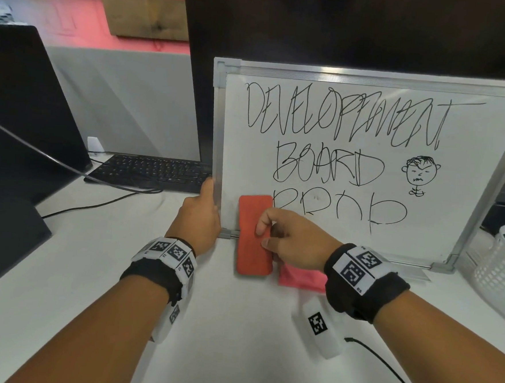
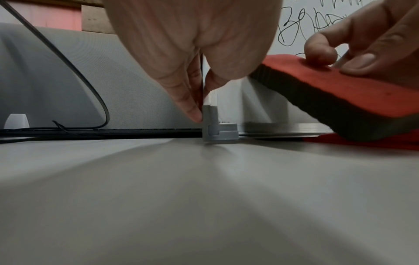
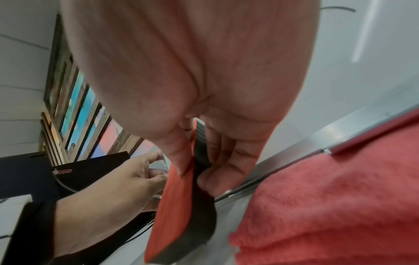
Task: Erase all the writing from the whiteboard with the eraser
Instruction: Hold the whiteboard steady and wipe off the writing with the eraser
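Three rows of writing are seen on the whiteboard [image 1: 366, 169]. Its lower left frame is gripped by the left hand [image 1: 200, 214]. At its lower left corner the eraser [image 1: 252, 236] is pinched by the right hand [image 1: 295, 239]. If pressed too hard, the leaning whiteboard could slide.

The whiteboard [image 1: 366, 169] stands upright on the counter [image 1: 235, 339], leaning back against a monitor [image 1: 346, 27] behind it. The left hand [image 1: 201, 217] holds the board's left frame edge near the bottom corner, and just right of it the right hand [image 1: 295, 239] holds the eraser [image 1: 252, 236] across the board's bottom-left edge. A cloth [image 1: 302, 278] lies on the counter before the board, under the right hand; a keyboard [image 1: 154, 172] sits left of the board, a basket [image 1: 503, 268] at its right.
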